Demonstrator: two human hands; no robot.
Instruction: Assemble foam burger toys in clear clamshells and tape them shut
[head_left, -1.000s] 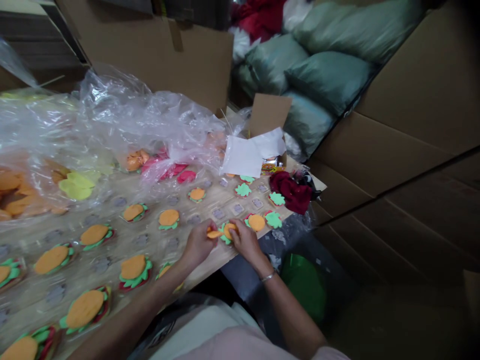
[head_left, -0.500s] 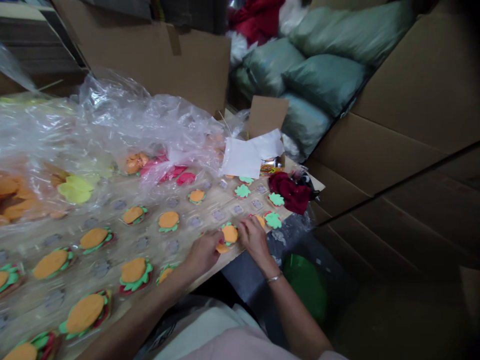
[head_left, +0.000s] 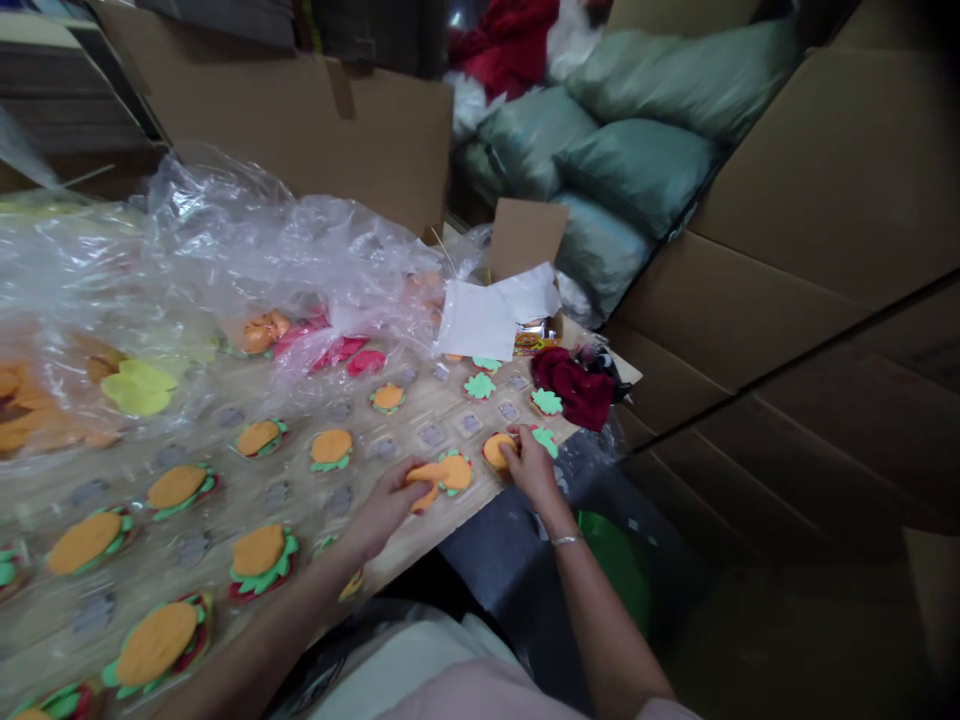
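Observation:
My left hand is closed on several orange bun-shaped pieces, which stick out from its fingertips. Right beside them lies a toy burger with an orange top and green lettuce edge. Farther right, my right hand pinches the edge of an orange bun piece lying on a stack with a dark red rim. Partly behind my right fingers is a green lettuce-shaped piece. Other layered toy burgers sit in rows across the table, among small grey pieces in clear plastic.
Clear plastic bags with orange, yellow and pink pieces heap along the table's back. White papers and a small open carton stand near the far corner, beside dark red cloth. Large cardboard boxes rise on the right. A green container is below.
My right hand has moved right, from the middle burger to the orange piece beside it. My left hand has drawn back slightly left, showing the orange pieces in it. The view has shifted slightly.

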